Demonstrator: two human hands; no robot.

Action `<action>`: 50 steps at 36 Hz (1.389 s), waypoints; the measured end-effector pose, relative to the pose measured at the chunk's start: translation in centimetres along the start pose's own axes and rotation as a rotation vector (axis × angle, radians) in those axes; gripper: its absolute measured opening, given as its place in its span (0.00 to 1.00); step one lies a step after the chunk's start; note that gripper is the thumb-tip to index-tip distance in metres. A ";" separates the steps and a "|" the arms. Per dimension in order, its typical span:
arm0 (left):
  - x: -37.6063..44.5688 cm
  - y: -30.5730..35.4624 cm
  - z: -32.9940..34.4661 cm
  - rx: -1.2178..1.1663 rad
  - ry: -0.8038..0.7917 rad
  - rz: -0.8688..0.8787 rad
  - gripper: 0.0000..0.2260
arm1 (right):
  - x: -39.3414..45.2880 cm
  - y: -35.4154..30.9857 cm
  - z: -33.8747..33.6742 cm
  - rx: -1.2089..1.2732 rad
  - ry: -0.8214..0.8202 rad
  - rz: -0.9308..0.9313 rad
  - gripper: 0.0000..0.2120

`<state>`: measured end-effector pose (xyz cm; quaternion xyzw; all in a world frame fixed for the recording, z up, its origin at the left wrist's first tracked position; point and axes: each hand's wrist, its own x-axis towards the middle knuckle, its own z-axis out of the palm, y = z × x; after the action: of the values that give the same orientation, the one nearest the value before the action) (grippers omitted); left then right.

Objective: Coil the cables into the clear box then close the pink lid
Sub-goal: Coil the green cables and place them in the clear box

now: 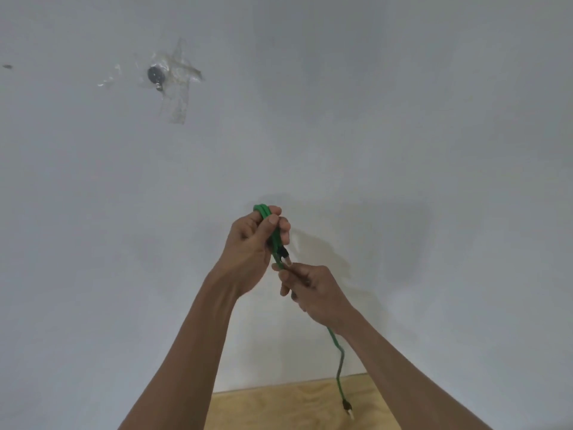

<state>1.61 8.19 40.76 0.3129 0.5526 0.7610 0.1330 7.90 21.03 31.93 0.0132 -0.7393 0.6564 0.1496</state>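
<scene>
A green cable [340,361] with black-and-clear plugs is held up in front of a white wall. My left hand [251,243] grips several folded loops of it, whose top bend shows above my fingers. One plug pokes out just below that hand. My right hand [313,293] pinches the cable right under the loops. From there the loose end hangs down past my right wrist, and its plug [348,409] dangles over the wooden table. The clear box and the pink lid are out of view.
A pale wooden table [279,408] shows only at the bottom edge between my forearms. The white wall [403,119] fills the view, with a small dark round fitting [154,75] taped to it at the upper left.
</scene>
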 end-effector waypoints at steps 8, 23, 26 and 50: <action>0.6 -1.4 -2.7 0.117 0.079 -0.007 0.05 | -0.7 -0.9 -0.7 -0.183 0.037 -0.077 0.05; -2.8 -3.4 -0.8 0.265 -0.114 -0.201 0.20 | 3.6 -7.7 -4.6 -0.387 0.002 -0.363 0.08; -3.3 -3.4 0.2 0.165 -0.114 -0.223 0.21 | 4.5 -6.9 -5.1 -0.279 -0.006 -0.350 0.09; -0.1 -1.1 1.4 0.103 -0.003 0.027 0.10 | -2.0 -0.6 0.6 0.179 0.035 0.047 0.09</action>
<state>2.39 9.60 40.01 0.3280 0.5863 0.7329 0.1073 9.78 20.01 32.01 -0.0023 -0.6750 0.7234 0.1452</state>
